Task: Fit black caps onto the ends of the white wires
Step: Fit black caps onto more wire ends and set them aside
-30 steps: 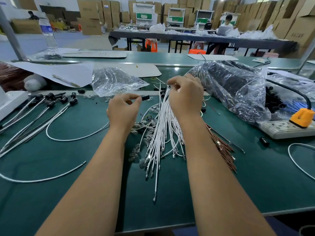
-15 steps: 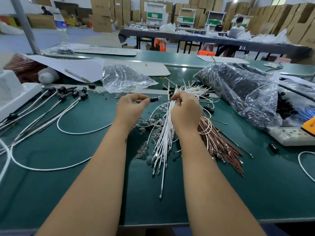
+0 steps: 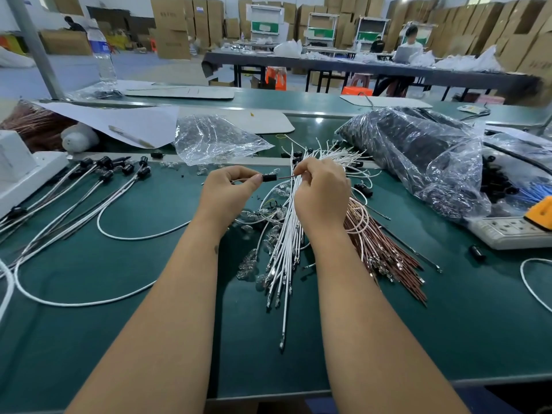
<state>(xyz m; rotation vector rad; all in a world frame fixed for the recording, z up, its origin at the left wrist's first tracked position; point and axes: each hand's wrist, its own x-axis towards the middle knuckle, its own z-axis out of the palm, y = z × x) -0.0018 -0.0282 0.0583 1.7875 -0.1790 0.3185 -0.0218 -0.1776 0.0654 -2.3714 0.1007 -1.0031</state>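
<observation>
Your left hand (image 3: 230,192) pinches a small black cylindrical cap (image 3: 269,177) between thumb and curled forefinger, holding it level above the green mat (image 3: 149,339). A thin dark wire (image 3: 286,176) runs from the cap's right end straight into the pinched fingertips of your right hand (image 3: 321,194), which are curled tight around it; the two hands are close, with only the cap and that short stretch of wire between them. Under your right palm lies the bundle of white wires with metal tips (image 3: 283,249), fanning toward you on the mat, their far ends splayed out beyond your knuckles. Just right of it rests a sheaf of copper-brown wires (image 3: 385,252). Small clear glass bulbs (image 3: 249,264) are scattered beneath and left of the white bundle. Far left, finished white wires wearing black caps (image 3: 104,168) lie in a row. At right, a clear plastic bag full of black parts (image 3: 418,156) sits near a white power strip (image 3: 507,231).
</observation>
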